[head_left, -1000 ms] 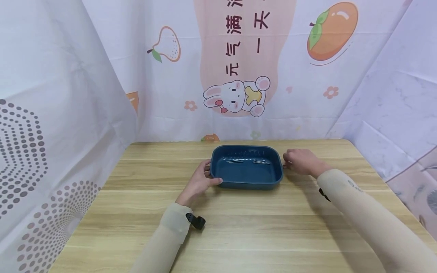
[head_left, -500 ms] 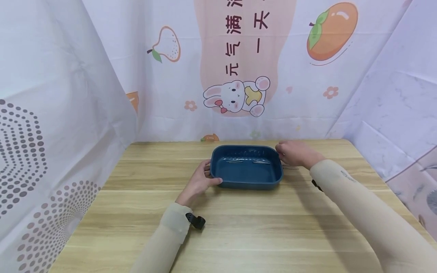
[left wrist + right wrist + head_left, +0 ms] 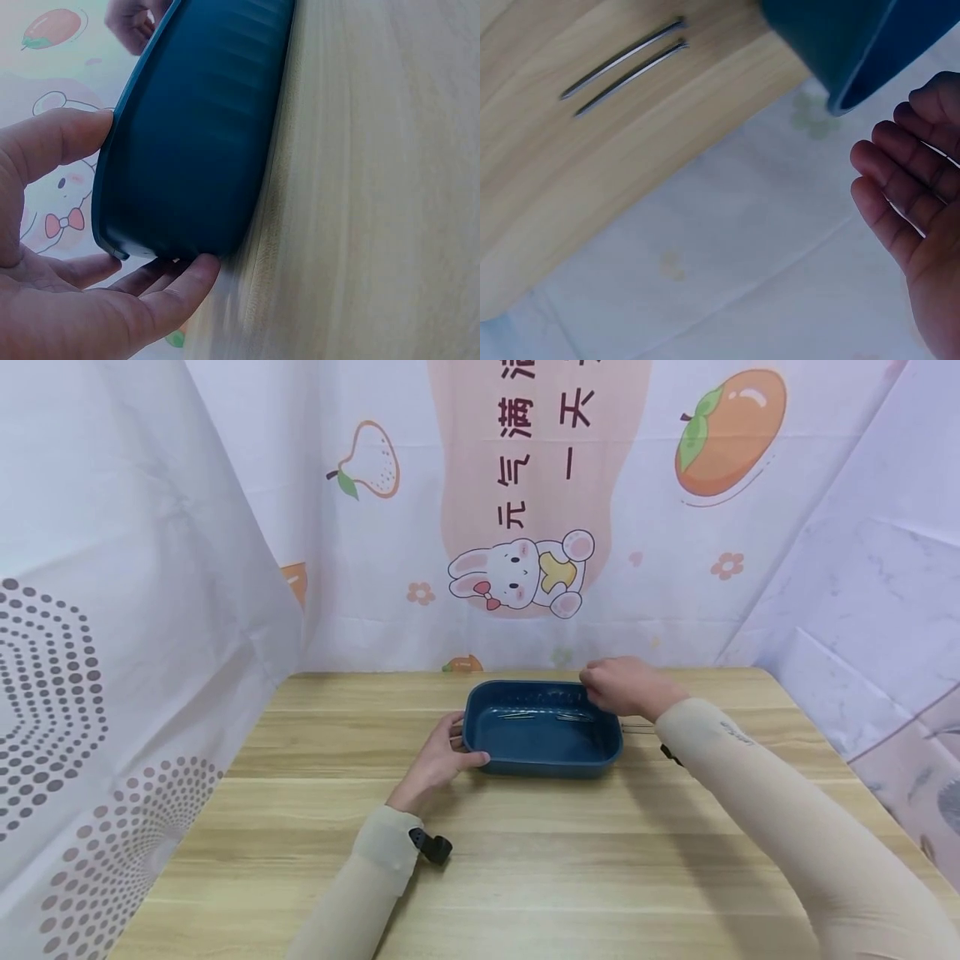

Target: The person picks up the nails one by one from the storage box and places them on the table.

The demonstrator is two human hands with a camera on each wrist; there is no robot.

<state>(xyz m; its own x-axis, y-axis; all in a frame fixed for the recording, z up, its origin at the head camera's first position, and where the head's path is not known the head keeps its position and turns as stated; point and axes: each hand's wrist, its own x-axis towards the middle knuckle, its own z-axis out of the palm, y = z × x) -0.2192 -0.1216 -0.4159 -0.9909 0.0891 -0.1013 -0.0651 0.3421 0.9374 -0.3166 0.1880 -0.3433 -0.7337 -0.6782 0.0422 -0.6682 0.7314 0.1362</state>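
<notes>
Blue tray with nails, one hand on its left end, the other over its far right corner

Tray (image 3: 540, 745): dark blue, rectangular, rounded corners, open top; sits flat on the table (image 3: 525, 868), toward its far edge. Contents: two small groups of thin metal nails lying on the tray floor near the far wall, a left group (image 3: 517, 717) and a right group (image 3: 574, 718); count in each not resolvable. Outside, just beside the tray's right end, two loose nails (image 3: 621, 59) lie roughly parallel, heads toward the tray.

Left hand (image 3: 438, 756): grips the tray's left end, thumb on the near rim, fingers spread against the outer end wall.

Right hand (image 3: 626, 685): raised at the far right corner, fingers bent and close together; cannot tell whether thumb and forefinger pinch anything.

Materials: tray smooth, glossy inside, with faint shallow ribs along the outer long wall. Nails shiny, slender, pointed. Table pale, wood-grained. Sleeves (image 3: 787, 827) beige. Backdrop cloth (image 3: 375, 568) white, creased, fruit-printed.
</notes>
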